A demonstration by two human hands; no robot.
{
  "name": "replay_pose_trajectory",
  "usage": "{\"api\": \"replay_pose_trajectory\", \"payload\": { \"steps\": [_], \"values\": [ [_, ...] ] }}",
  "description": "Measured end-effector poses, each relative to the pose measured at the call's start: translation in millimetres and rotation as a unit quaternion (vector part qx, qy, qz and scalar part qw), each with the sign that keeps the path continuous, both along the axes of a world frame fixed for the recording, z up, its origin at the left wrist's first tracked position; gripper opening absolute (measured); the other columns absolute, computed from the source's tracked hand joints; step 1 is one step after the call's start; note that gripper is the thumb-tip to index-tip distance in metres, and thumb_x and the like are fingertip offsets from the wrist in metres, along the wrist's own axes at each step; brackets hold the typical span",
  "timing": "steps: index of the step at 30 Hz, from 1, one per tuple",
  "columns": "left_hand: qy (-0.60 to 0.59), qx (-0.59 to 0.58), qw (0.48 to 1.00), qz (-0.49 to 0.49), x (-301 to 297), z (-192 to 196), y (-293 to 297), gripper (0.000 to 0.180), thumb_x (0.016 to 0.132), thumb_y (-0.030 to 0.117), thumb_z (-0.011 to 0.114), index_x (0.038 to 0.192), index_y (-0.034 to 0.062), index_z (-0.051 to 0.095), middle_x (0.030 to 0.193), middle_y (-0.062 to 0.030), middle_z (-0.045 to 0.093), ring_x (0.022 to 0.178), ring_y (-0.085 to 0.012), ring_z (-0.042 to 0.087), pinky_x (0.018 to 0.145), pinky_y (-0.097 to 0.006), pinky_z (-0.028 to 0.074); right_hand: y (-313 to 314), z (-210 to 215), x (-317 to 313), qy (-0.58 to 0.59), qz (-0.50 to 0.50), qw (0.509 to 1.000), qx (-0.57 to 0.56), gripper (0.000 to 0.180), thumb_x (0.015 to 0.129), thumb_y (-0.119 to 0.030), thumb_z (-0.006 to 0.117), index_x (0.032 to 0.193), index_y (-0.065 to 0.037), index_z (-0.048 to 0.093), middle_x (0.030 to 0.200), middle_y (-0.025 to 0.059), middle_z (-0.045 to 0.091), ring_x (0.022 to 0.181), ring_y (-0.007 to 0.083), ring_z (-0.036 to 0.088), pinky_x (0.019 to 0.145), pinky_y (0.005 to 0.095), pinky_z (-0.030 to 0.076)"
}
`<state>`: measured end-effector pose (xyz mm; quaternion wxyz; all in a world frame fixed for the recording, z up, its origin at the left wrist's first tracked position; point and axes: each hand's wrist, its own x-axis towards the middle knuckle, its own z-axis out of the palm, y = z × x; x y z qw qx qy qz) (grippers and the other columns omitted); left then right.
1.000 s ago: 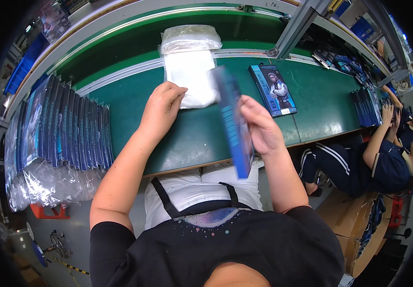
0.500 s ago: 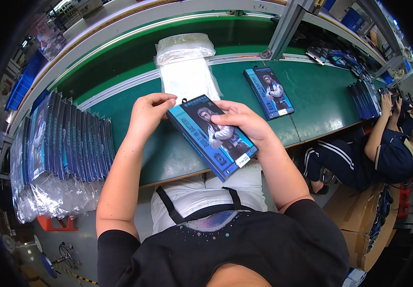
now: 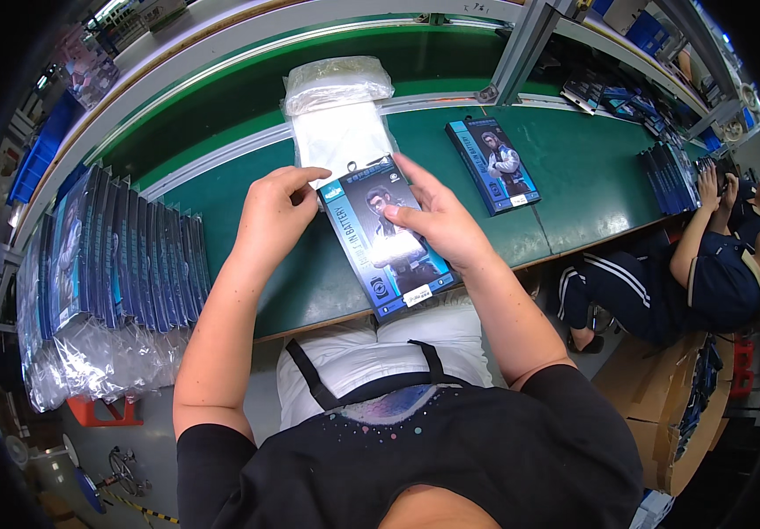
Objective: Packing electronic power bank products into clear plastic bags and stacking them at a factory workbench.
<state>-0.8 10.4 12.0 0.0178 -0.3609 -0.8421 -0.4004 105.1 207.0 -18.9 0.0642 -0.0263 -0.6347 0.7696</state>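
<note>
My right hand [image 3: 446, 225] grips a flat blue-and-black retail box [image 3: 380, 251] by its right side, thumb on the printed front and fingers behind. A small black hang loop sticks up from the box's top edge. My left hand [image 3: 276, 207] is beside the upper left corner, thumb and forefinger drawn together in a pinch; whatever lies between the fingertips is too small to make out. Just beyond both hands is a stack of clear plastic bags [image 3: 342, 137], partly covered by the box. A second box [image 3: 493, 166] of the same kind lies face up on the green table [image 3: 574, 189].
Many bagged boxes [image 3: 120, 256] stand in a row at the left, their loose plastic bunched toward me. More boxes [image 3: 666, 179] stand at the far right near a co-worker [image 3: 706, 264]. A metal shelf post [image 3: 525, 57] rises behind, and a cardboard carton [image 3: 653, 397] sits lower right.
The held box has turned more upright and its front now tilts up to face me more fully. My right hand has shifted slightly left with it; my left hand stays near the corner.
</note>
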Motion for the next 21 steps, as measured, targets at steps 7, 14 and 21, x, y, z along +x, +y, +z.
{"api": "replay_pose_trajectory", "payload": {
  "steps": [7,14,21],
  "values": [
    [0.086,0.007,0.996,0.004,5.7,-3.8,-4.8,0.031,0.074,-0.005,0.059,0.102,0.0048,0.068,0.075,-0.0108,0.059,0.068,-0.0215,0.059,0.065,-0.031,0.048,-17.1,5.7,5.3,-0.005,-0.016,1.000,-0.018,0.068,0.084,-0.001,0.062,0.143,0.006,0.028,0.137,0.0162,0.045,0.122,0.0194,0.046,0.103,0.0299,0.035],
    [0.178,-0.008,0.984,-0.006,9.7,-4.2,-6.8,0.036,0.072,-0.007,0.060,0.106,0.0047,0.067,0.075,-0.0087,0.059,0.068,-0.0170,0.059,0.066,-0.028,0.048,-22.6,2.5,5.9,-0.014,-0.051,0.999,-0.003,0.060,0.084,-0.003,0.064,0.134,0.009,0.034,0.123,0.0187,0.054,0.109,0.0182,0.055,0.093,0.0281,0.044],
    [-0.088,0.134,0.987,0.008,19.4,-5.3,-12.3,0.033,0.081,0.004,0.065,0.113,0.0003,0.059,0.089,-0.0115,0.064,0.081,-0.0166,0.062,0.073,-0.029,0.050,-21.5,3.2,2.2,-0.007,-0.094,0.992,-0.088,0.031,0.077,-0.004,0.074,0.095,0.002,0.050,0.088,0.0108,0.063,0.078,0.0125,0.062,0.069,0.0253,0.051]
  ]
}}
